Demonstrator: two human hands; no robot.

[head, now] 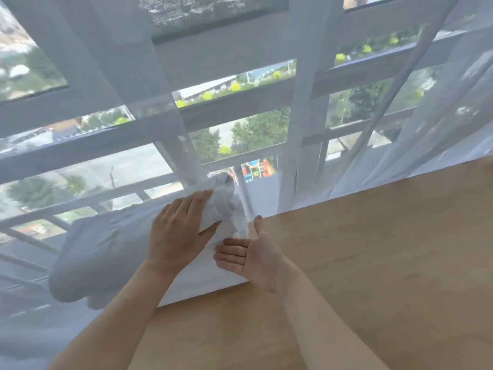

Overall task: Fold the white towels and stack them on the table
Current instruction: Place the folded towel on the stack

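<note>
A pile of white towels lies at the far left edge of the wooden table, against the window. My left hand lies on top of the pile, fingers extended over a bunched towel end with the thumb below it. My right hand is held flat, palm up and fingers straight, its fingertips touching the pile's right side. It holds nothing.
Sheer white curtains hang along the table's far edge in front of a large window with railings. The wooden tabletop stretches to the right and toward me.
</note>
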